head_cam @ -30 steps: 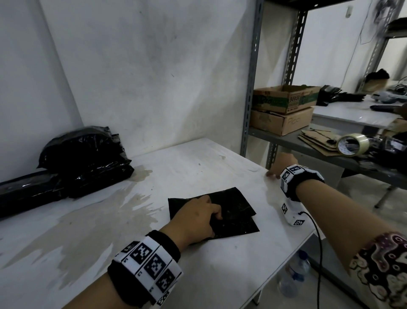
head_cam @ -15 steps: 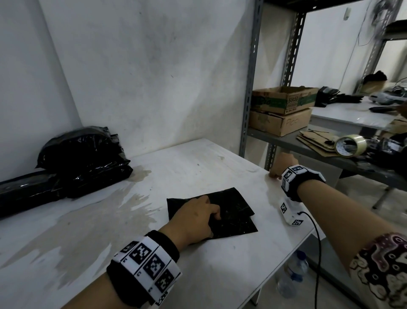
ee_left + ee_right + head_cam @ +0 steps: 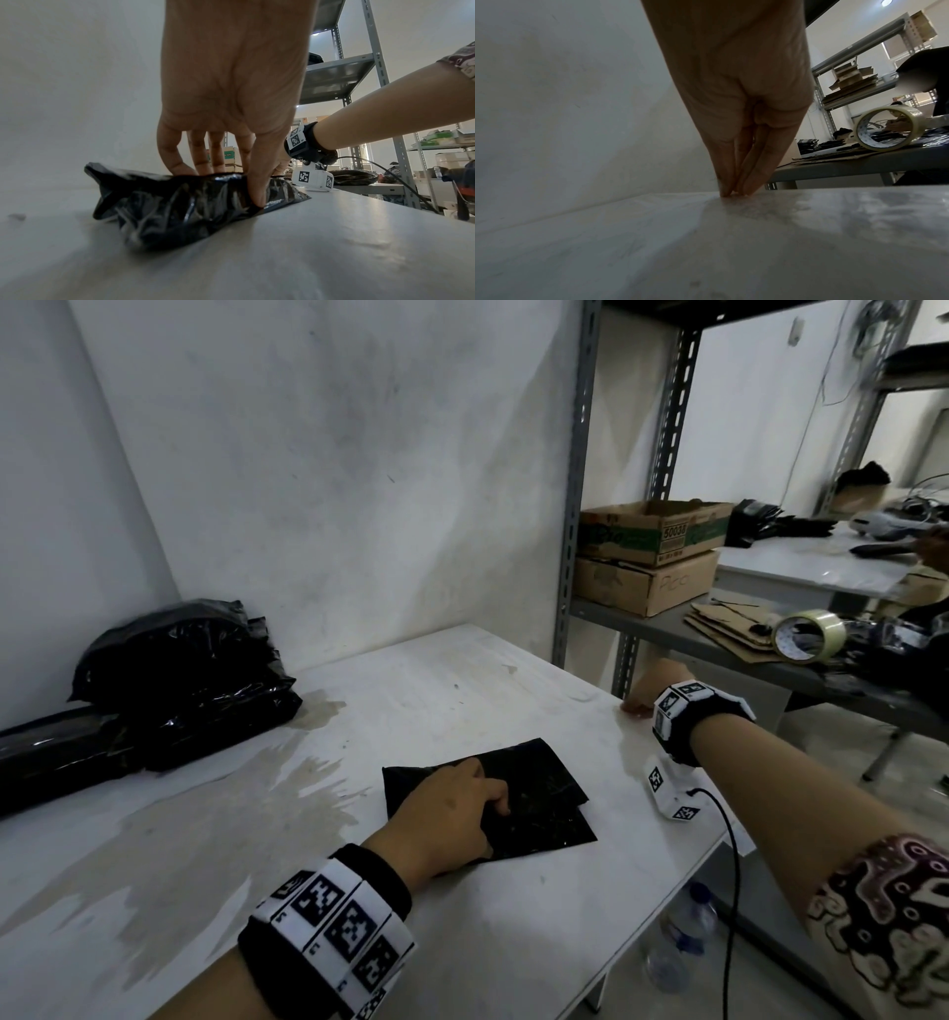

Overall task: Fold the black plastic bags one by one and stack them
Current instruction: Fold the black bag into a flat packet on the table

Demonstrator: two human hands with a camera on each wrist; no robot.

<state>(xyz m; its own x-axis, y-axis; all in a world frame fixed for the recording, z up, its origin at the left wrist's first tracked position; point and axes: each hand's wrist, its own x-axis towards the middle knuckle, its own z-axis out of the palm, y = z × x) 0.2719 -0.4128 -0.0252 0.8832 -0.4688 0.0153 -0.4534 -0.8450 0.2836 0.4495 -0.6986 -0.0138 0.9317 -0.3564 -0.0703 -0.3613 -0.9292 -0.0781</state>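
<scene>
A small stack of folded black plastic bags point(image 3: 544, 809) lies flat on the white table point(image 3: 436, 690), near its front right. My left hand point(image 3: 493, 801) rests on the stack's left part. In the left wrist view the left hand point(image 3: 231, 178) has its fingers on top of the folded bags point(image 3: 180, 205) and its thumb pressed into the near edge, pinching them. My right hand point(image 3: 649, 688) is at the table's far right edge, apart from the bags. Its straight fingertips point(image 3: 734, 190) touch the bare tabletop and hold nothing. A heap of loose black bags point(image 3: 179, 680) sits at the back left against the wall.
A long black wrapped bundle point(image 3: 46, 757) lies left of the heap. A grey metal rack point(image 3: 575, 505) stands right of the table with cardboard boxes point(image 3: 652, 557) and a tape roll point(image 3: 809, 636). A water bottle point(image 3: 683, 932) stands on the floor. A cable point(image 3: 729, 865) hangs from my right wrist.
</scene>
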